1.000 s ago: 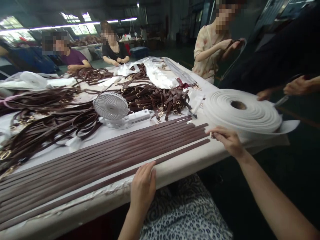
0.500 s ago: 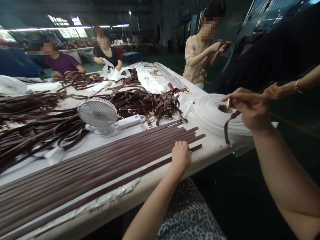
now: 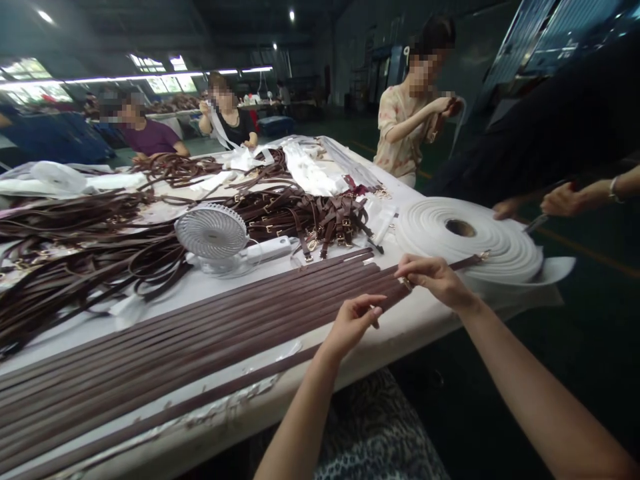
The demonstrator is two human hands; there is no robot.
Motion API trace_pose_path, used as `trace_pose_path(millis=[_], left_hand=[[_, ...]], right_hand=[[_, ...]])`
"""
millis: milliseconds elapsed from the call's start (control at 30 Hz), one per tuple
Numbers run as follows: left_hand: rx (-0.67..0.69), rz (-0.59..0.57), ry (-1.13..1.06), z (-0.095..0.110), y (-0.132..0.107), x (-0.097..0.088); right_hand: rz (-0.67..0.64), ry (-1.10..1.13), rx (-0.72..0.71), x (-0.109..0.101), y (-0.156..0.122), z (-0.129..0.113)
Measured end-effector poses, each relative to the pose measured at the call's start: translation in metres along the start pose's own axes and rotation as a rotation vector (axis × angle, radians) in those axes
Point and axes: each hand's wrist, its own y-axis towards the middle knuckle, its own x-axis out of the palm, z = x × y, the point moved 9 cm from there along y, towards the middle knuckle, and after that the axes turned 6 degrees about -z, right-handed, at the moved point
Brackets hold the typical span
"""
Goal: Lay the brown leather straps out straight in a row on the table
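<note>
My left hand (image 3: pixel 350 325) is curled at the table's front edge, thumb and forefinger close together. The foremost long brown leather strap (image 3: pixel 280 365) runs into it from the left; its tip is hard to make out among the fingers. Just to the right, my right hand (image 3: pixel 440 283) pinches a small metal buckle (image 3: pixel 405 284). From the buckle a short brown strap piece (image 3: pixel 465 263) reaches behind my right hand, ending in a metal clasp (image 3: pixel 484 255) over the white roll. Beside both hands, several long brown straps (image 3: pixel 240 303) lie side by side.
A white fan (image 3: pixel 212 235) stands behind the straps, before a pile of buckled straps (image 3: pixel 330 220). A large white roll (image 3: pixel 425 233) lies at the table's right corner. Another person's hand (image 3: pixel 565 200) with a bracelet is close beyond it. Other people work around the table.
My right hand has come left and down from above the roll, bringing the buckle close to my left hand. My left hand has shifted slightly left and lower, its fingers less tightly closed.
</note>
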Motion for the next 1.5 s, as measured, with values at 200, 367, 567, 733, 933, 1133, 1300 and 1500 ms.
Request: trace_pose_path(millis=[200, 367, 567, 733, 933, 1133, 1300, 1500], left_hand=[[0.036, -0.063, -0.036, 0.009, -0.004, -0.001], [0.041, -0.023, 0.046, 0.009, -0.01, -0.011], [0.036, -0.035, 0.036, 0.009, -0.017, -0.011], [0.029, -0.03, 0.045, 0.009, -0.018, -0.011], [0.0, -0.002, 0.013, 0.001, -0.022, -0.021], [0.045, 0.039, 0.143, 0.002, -0.019, -0.03], [0.123, 0.122, 0.463, 0.024, -0.026, -0.032], [0.101, 0.165, 0.834, 0.047, -0.039, -0.01]], right_hand=[[-0.029, 0.027, 0.017, 0.01, 0.007, 0.005], [-0.011, 0.056, -0.009, 0.016, 0.007, 0.01], [-0.041, 0.061, -0.002, 0.025, 0.007, 0.012], [-0.067, 0.024, -0.005, 0.038, 0.011, 0.009], [0.052, -0.067, -0.045, 0.041, 0.012, 0.012], [0.202, -0.017, -0.051, 0.043, -0.008, 0.034], [0.214, -0.131, 0.051, 0.052, -0.021, 0.036], [0.297, -0.411, 0.042, 0.066, -0.026, 0.016]])
